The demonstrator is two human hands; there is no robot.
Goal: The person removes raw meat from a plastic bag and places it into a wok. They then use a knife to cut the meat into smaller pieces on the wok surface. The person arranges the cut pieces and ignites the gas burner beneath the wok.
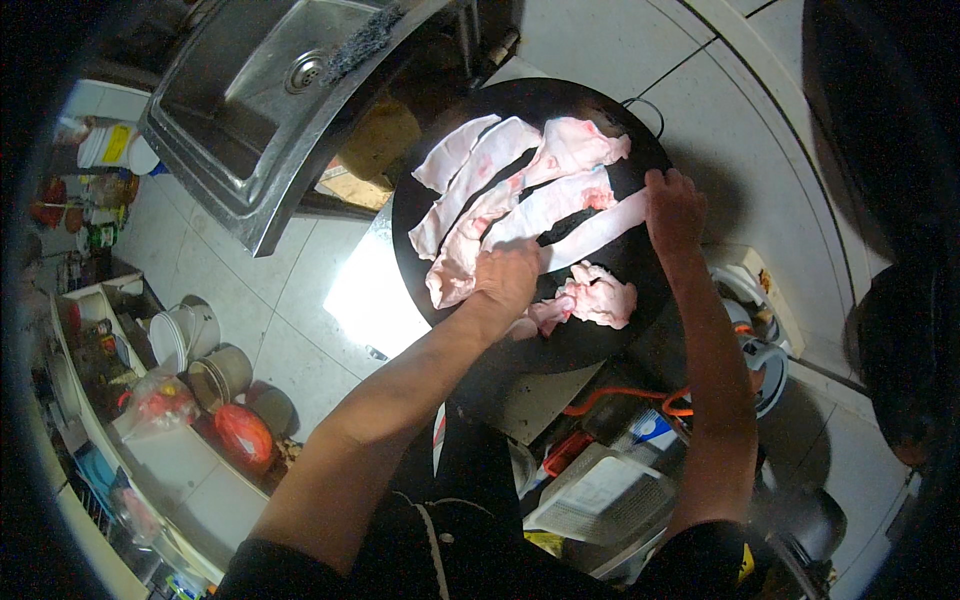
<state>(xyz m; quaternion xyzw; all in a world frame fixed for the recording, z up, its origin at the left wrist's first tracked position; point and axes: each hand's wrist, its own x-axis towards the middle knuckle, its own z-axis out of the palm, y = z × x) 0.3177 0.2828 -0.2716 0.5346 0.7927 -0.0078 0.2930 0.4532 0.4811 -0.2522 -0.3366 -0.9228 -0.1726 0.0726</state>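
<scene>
On a round black pan (465,330) lie several pale strips of raw animal skin and fat (510,157), side by side and slanting. A narrow strip of raw skin (592,232) stretches between both of my hands. My right hand (677,210) pinches its right end by the pan's edge. The strip's left end meets my left hand (508,277), whose curled fingertips are hidden. That hand also lies over the lower end of a broader skin strip (551,206). Nearer me is a lumpy piece of pinkish-white fat (600,296).
A stainless-steel sink (247,97) with a dark scouring pad (364,45) stands at upper left. Buckets (184,337) and bagged goods (244,435) sit at left on the tiled floor (300,262). A white plastic basket (607,491) and an orange hose (615,394) are near my body.
</scene>
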